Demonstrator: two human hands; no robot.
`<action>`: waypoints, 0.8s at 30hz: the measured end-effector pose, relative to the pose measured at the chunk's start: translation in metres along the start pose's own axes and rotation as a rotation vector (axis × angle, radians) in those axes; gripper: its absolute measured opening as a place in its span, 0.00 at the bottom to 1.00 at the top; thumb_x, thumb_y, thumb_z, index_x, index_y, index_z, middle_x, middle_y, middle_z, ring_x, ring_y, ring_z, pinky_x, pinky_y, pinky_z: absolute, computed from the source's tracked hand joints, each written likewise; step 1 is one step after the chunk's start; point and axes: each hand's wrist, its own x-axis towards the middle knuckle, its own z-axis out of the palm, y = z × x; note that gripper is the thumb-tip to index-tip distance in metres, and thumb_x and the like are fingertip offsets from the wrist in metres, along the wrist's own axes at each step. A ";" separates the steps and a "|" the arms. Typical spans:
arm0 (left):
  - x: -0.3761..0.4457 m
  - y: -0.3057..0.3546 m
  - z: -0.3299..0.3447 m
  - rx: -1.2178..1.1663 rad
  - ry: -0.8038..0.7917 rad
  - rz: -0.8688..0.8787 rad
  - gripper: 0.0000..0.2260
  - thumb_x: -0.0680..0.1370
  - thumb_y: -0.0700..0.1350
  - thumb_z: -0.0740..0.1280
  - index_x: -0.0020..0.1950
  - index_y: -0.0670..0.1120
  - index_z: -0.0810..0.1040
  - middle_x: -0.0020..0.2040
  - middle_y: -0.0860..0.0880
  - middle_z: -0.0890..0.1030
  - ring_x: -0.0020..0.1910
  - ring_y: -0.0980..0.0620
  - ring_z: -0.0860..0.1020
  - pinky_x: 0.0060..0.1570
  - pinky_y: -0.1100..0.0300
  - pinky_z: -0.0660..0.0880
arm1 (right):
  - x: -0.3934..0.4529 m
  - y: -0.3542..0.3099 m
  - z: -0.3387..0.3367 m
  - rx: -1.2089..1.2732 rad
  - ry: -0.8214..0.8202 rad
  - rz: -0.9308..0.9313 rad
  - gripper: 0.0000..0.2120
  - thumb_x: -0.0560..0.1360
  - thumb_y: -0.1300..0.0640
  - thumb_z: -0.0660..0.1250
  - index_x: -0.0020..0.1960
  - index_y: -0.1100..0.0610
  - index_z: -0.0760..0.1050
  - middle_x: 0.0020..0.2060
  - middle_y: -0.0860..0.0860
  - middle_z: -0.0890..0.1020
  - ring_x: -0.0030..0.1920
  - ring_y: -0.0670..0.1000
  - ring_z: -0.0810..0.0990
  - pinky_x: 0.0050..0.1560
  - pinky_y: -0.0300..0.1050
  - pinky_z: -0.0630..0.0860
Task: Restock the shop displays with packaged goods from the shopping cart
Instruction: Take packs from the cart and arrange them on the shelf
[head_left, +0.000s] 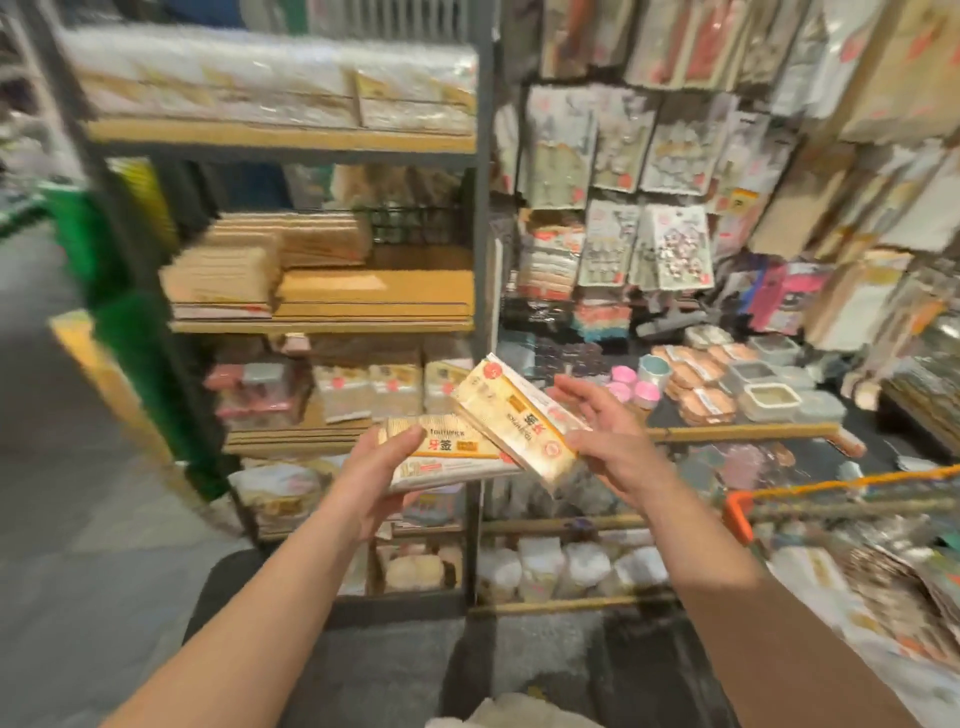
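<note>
While the left hand (382, 467) grips one toothpick pack (449, 460) from below, thumb over its near end, the right hand (605, 436) pinches a second pack (511, 410) at its lower corner, fingers loosely spread. That tilted second pack, overlapping the first just beyond both grips, could slip from so slight a pinch. The shopping cart (743, 506) sits right of the right hand, the shelf (322, 326) beyond both.

Two tilted, overlapping toothpick packs (457, 457)

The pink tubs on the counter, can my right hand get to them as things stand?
Probably not yet: the right hand holds a toothpick pack. The path to the pink tubs, just beyond its fingers, looks open otherwise.
</note>
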 end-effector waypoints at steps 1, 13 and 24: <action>-0.002 0.003 -0.009 -0.021 0.025 0.017 0.16 0.77 0.51 0.70 0.61 0.48 0.73 0.42 0.50 0.85 0.36 0.54 0.82 0.28 0.62 0.74 | 0.006 -0.001 0.009 -0.032 -0.051 0.033 0.33 0.60 0.63 0.76 0.63 0.54 0.73 0.58 0.50 0.80 0.57 0.47 0.81 0.52 0.42 0.80; 0.022 0.045 -0.064 -0.056 0.234 0.182 0.20 0.76 0.51 0.71 0.66 0.50 0.72 0.51 0.48 0.86 0.48 0.49 0.85 0.42 0.55 0.79 | 0.103 0.020 0.089 -0.172 -0.312 0.423 0.20 0.76 0.66 0.68 0.66 0.57 0.72 0.49 0.52 0.86 0.47 0.51 0.86 0.50 0.50 0.82; 0.072 0.103 -0.090 -0.125 0.345 0.272 0.19 0.78 0.51 0.70 0.67 0.51 0.70 0.51 0.48 0.86 0.46 0.52 0.85 0.35 0.60 0.77 | 0.223 0.007 0.122 0.103 -0.139 0.466 0.23 0.76 0.61 0.69 0.70 0.61 0.68 0.54 0.61 0.84 0.53 0.63 0.83 0.48 0.57 0.82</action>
